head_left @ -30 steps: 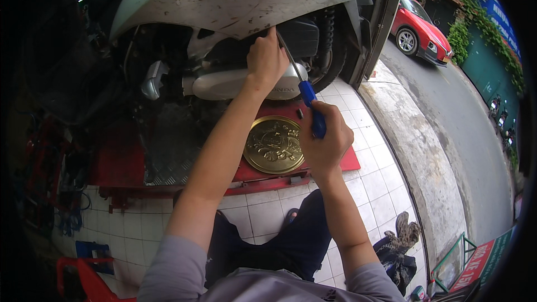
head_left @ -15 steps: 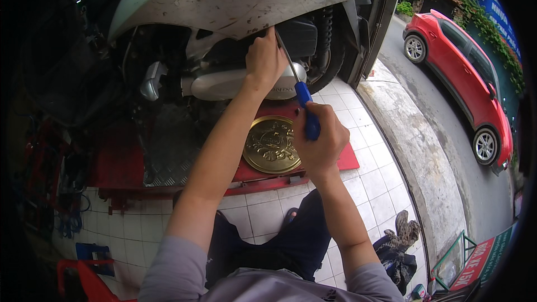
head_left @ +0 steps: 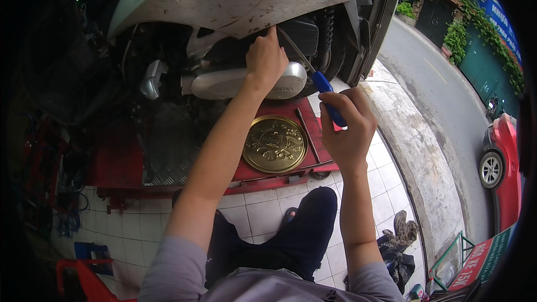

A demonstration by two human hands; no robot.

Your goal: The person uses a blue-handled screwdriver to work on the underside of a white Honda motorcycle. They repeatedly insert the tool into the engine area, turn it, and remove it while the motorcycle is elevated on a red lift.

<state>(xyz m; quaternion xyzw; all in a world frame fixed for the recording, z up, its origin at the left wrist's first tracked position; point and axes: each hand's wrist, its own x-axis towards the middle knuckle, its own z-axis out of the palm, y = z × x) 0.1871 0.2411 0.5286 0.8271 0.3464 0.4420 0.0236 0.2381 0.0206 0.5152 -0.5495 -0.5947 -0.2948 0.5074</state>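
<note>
A long-shafted screwdriver (head_left: 323, 82) with a blue handle is gripped in my right hand (head_left: 349, 126). Its shaft slants up and left to the lower edge of the scooter's scratched, light-coloured body panel (head_left: 235, 0), where the tip is hard to see. My left hand (head_left: 267, 59) is just left of the shaft, its index finger raised against that panel edge and the other fingers curled; what they may hold is hidden. Below my hands is the silver engine-side cover (head_left: 224, 85). A round gold embossed plate (head_left: 275, 144) lies on the red lift platform (head_left: 117, 159).
A dark metal rod-like tool (head_left: 307, 134) lies right of the gold plate. White floor tiles (head_left: 263, 212) surround my legs. Dark crumpled cloth (head_left: 397, 251) lies at lower right, near a signboard (head_left: 475, 260). A red chair (head_left: 89, 279) stands lower left. Outside, a red car (head_left: 506, 173) is on the road.
My right hand has swung right with the screwdriver, tilting its shaft further over and uncovering the rod by the plate. The left hand stays nearly still. Outside, the red car has moved down the road.
</note>
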